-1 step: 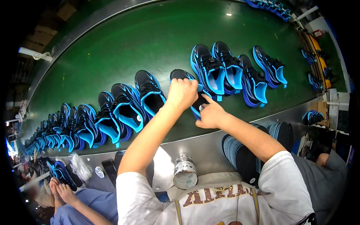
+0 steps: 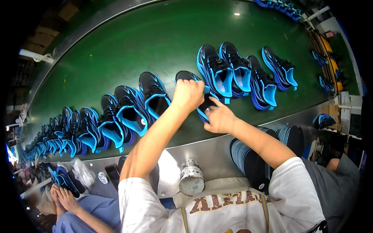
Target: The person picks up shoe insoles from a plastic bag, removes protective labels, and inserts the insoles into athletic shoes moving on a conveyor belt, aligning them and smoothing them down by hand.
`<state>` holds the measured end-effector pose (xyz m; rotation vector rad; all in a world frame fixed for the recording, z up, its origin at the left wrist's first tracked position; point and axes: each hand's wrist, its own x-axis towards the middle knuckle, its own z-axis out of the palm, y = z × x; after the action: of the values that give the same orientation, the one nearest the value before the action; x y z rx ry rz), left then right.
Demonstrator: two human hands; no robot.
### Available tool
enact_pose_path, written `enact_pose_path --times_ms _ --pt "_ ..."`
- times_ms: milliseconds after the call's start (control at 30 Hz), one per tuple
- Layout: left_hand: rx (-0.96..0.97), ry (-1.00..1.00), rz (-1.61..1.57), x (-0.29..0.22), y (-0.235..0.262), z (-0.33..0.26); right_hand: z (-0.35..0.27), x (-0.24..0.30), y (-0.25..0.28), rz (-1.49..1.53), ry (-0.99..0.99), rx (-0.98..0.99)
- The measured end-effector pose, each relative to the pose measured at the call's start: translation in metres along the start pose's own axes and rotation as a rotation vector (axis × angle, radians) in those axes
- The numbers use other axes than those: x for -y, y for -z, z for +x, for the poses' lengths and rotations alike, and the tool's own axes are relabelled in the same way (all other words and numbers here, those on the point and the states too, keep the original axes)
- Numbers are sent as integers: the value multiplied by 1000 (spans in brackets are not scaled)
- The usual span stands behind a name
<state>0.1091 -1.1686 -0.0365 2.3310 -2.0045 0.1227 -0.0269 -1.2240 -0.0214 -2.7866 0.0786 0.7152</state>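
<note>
**Both hands working at one sneaker by the belt's near edge**

Left hand (image 2: 189,95) is curling closed over a black-and-blue sneaker (image 2: 185,75), gripping it around the opening. Shoe is lying toward the near edge of the green conveyor belt (image 2: 155,39), toe pointing to the far edge, between a long row of matching sneakers (image 2: 128,103) running leftward and four more sneakers (image 2: 213,64) standing to the right. Right hand (image 2: 220,117) is reaching in at the heel end, index finger extending, other fingers bending; it is touching a dark, blue-edged piece, apparently an insole (image 2: 204,106). Cannot tell whether it is pinching or only pressing. Along the near edge, a metal ledge (image 2: 215,153) is carrying stacked insoles (image 2: 245,161), a cylindrical container (image 2: 192,182) and a dark phone (image 2: 112,174).
</note>
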Motion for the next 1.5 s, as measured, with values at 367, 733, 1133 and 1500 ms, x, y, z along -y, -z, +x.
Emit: enact_pose_path --times_ms 367,733,1133,1500 --pt "-211 -149 163 -25 13 -42 -82 15 -60 292 -63 -692" --pt "-21 278 -770 27 29 -16 -55 -92 8 241 -311 -913" --pt "75 526 -1243 -109 90 -182 -140 -188 -59 -96 -500 -617" --pt "-76 188 -385 -168 67 -212 -226 -77 -12 178 -184 -1009"
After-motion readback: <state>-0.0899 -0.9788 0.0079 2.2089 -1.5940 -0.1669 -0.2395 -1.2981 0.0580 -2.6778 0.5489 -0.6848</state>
